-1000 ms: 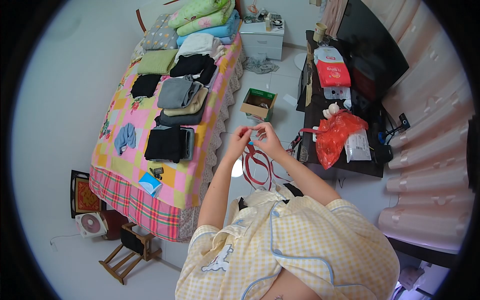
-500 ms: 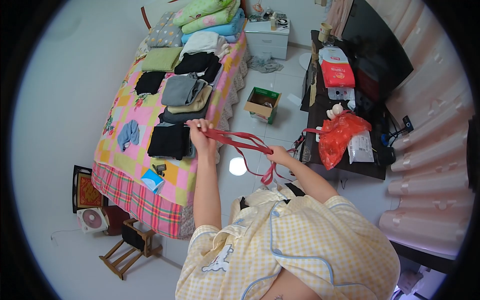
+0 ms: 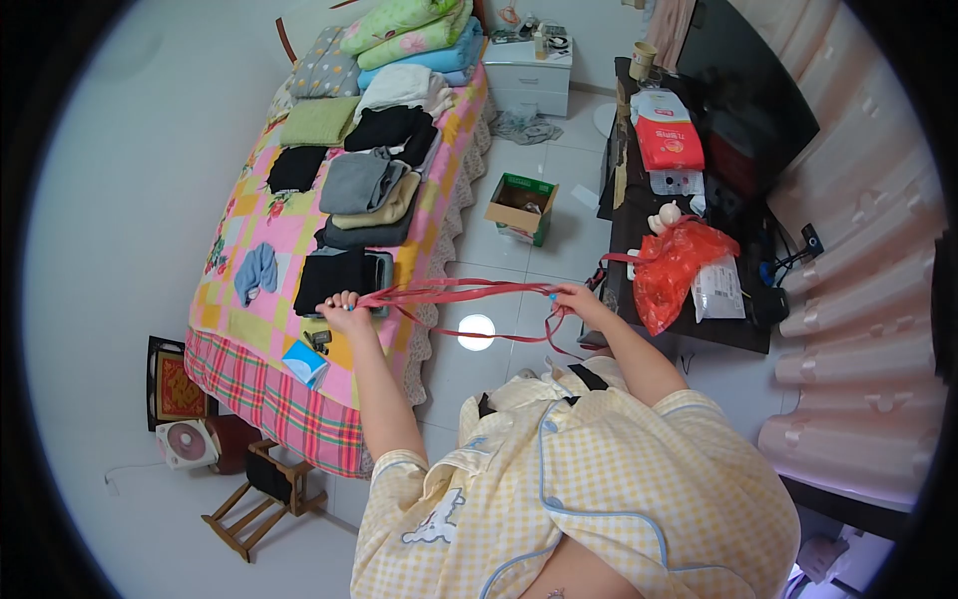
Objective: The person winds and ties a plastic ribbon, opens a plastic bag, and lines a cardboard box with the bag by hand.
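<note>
Red straps stretch in several strands between my two hands, with a loop hanging below. My left hand is closed round their left end, over the bed edge by a folded black garment. My right hand pinches the other end, above the floor near the dark cabinet. Close to my left hand on the bed lie a small black object and a blue and white packet.
Folded clothes and quilts are on the bed. An open box stands on the floor. The cabinet at right holds a red plastic bag. A stool is at lower left.
My left hand has moved left and down, and my right hand slightly right. The red straps are now spread longer and straighter between them.
</note>
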`<state>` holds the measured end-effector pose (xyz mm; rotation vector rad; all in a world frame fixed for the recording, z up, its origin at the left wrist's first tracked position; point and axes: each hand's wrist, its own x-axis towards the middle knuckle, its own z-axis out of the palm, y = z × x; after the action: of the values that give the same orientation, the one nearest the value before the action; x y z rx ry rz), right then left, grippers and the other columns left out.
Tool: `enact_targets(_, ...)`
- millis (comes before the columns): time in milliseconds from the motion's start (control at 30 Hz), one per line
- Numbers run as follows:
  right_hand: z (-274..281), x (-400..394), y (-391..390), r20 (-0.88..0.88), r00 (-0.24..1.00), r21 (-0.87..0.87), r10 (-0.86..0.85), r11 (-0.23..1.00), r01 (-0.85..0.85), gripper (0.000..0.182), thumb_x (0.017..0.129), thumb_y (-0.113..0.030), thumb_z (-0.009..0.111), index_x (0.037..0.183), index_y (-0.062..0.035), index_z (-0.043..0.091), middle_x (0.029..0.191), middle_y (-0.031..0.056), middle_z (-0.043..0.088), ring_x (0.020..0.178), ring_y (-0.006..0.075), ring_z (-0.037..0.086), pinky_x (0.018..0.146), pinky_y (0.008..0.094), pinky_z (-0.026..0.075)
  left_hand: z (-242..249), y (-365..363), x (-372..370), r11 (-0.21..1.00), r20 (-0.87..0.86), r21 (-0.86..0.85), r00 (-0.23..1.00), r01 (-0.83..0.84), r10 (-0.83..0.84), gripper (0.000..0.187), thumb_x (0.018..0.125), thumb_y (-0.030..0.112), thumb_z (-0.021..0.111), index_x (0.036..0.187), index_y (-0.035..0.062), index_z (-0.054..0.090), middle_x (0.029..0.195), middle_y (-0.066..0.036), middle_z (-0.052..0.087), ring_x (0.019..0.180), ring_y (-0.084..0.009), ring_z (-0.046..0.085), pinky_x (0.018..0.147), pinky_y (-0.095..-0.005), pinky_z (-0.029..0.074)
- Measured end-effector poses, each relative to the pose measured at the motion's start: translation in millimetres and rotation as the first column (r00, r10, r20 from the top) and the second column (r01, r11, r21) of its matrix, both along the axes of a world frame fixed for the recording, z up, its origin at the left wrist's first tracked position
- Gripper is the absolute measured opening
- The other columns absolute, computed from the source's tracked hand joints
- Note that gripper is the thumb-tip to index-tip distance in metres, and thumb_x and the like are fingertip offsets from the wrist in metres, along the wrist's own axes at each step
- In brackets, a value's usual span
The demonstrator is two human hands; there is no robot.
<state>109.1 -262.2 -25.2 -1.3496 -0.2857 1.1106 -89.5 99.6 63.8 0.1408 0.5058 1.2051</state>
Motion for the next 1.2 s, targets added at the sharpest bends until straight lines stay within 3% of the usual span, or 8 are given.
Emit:
enact_targets(333,-14,8,4,-0.572,0.732,0.132,-0.371,0.839,0.528,0.009,0.079,-0.015,0.041,0.08,-0.008,0.047,0.066,0.0022,0.045,0.055,0.0113,0.04,0.05,0.024,0.032,-30,-8,-19,0.996,-0.079,-0.077,0.996,-0.055,0.049,0.046,0.083,0.047,0.025,0.054,0.0133,0.031,0.041,0.003,0.022,0.032,-0.0091,0.017,0.028,-0.0195,0.016)
enact_targets(533,0,16,9,-0.721,0.599,0.0,-0.349,0.863,0.505,0.009,0.078,-0.016,0.044,0.08,-0.0088,0.049,0.069,0.0038,0.048,0.058,0.012,0.039,0.05,0.0245,0.032,-45,-12,-28,0.994,-0.076,-0.11,0.997,-0.015,0.007,0.045,0.084,0.046,0.028,0.054,0.0126,0.03,0.042,0.002,0.022,0.033,-0.0094,0.017,0.029,-0.02,0.015)
enact_targets(667,-12,27,0,-0.715,0.638,0.111,-0.287,0.854,0.508,0.008,0.077,-0.014,0.045,0.083,-0.009,0.049,0.07,0.005,0.048,0.057,0.0126,0.038,0.05,0.0246,0.031,-53,-11,-35,0.992,-0.114,-0.12,0.993,-0.049,0.035,0.047,0.083,0.048,0.024,0.053,0.0127,0.03,0.04,0.001,0.023,0.033,-0.0088,0.018,0.029,-0.0197,0.016)
enact_targets(833,13,32,-13,-0.723,0.626,0.123,-0.292,0.837,0.533,0.026,0.063,0.0,0.046,0.088,-0.0078,0.045,0.067,0.0041,0.046,0.054,0.0125,0.037,0.05,0.0244,0.031,-59,-9,-43,0.987,-0.083,-0.157,0.996,-0.031,0.018,0.047,0.082,0.05,0.025,0.054,0.0127,0.028,0.042,0.003,0.018,0.035,-0.0097,0.014,0.031,-0.0214,0.013)
enact_targets(900,14,35,-16,-0.676,0.665,0.083,-0.317,0.864,0.497,0.032,0.057,0.003,0.045,0.088,-0.007,0.044,0.066,0.0034,0.044,0.052,0.0118,0.036,0.05,0.0253,0.032,-64,-7,-47,0.986,-0.112,-0.164,0.993,-0.037,0.019,0.048,0.082,0.051,0.025,0.053,0.0127,0.028,0.042,0.002,0.019,0.035,-0.0097,0.014,0.031,-0.0216,0.013)
enact_targets(967,-1,44,-20,-0.308,0.939,0.145,-0.152,0.968,0.204,0.031,0.059,0.002,0.047,0.089,-0.0063,0.043,0.066,0.0028,0.045,0.053,0.0108,0.038,0.049,0.0241,0.033,-66,-5,-47,0.985,-0.14,-0.168,0.99,-0.04,0.017,0.048,0.081,0.052,0.024,0.053,0.0127,0.028,0.042,0.002,0.019,0.035,-0.0097,0.014,0.031,-0.0218,0.013)
enact_targets(1100,6,41,-6,-0.041,0.91,0.039,-0.412,0.91,0.413,0.029,0.062,0.001,0.049,0.089,-0.0049,0.043,0.069,0.0025,0.048,0.056,0.0102,0.043,0.049,0.0232,0.034,-67,-11,-44,0.984,-0.159,-0.176,0.987,0.002,-0.03,0.051,0.08,0.055,0.022,0.053,0.0119,0.027,0.042,0.002,0.018,0.034,-0.0101,0.014,0.03,-0.0215,0.015)
enact_targets(1200,11,34,3,0.586,0.66,-0.017,-0.47,0.807,0.59,0.021,0.069,-0.001,0.046,0.09,-0.0037,0.043,0.075,0.0051,0.052,0.059,0.0129,0.05,0.053,0.0268,0.041,-65,-17,-37,0.983,-0.148,-0.185,0.989,-0.005,-0.023,0.052,0.079,0.056,0.023,0.052,0.0118,0.027,0.042,0.002,0.017,0.034,-0.0101,0.013,0.031,-0.0216,0.015)
